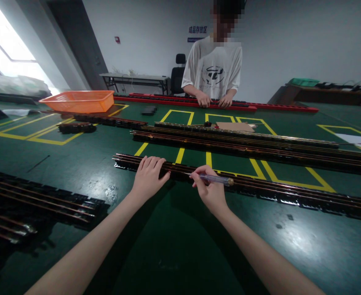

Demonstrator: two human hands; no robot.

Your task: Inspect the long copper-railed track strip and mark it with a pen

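A long black rail (272, 191) with copper-coloured rods along it runs across the green table in front of me. My left hand (148, 176) grips it near its left end, fingers bent over the far side and thumb toward the near side. Between the fingers of my right hand (210, 188) is a screwdriver (219, 179) with a translucent purplish handle. Its thin shaft points left at the rail, a short way right of my left hand. Whether the tip touches anything is too small to tell.
Similar black rails (244, 143) lie behind mine, and more (39, 196) at the near left. An orange basket (78, 98) stands at the back left. Across the table a person (214, 69) has both hands on a red rail (284, 107). Cardboard (234, 126) lies near the middle.
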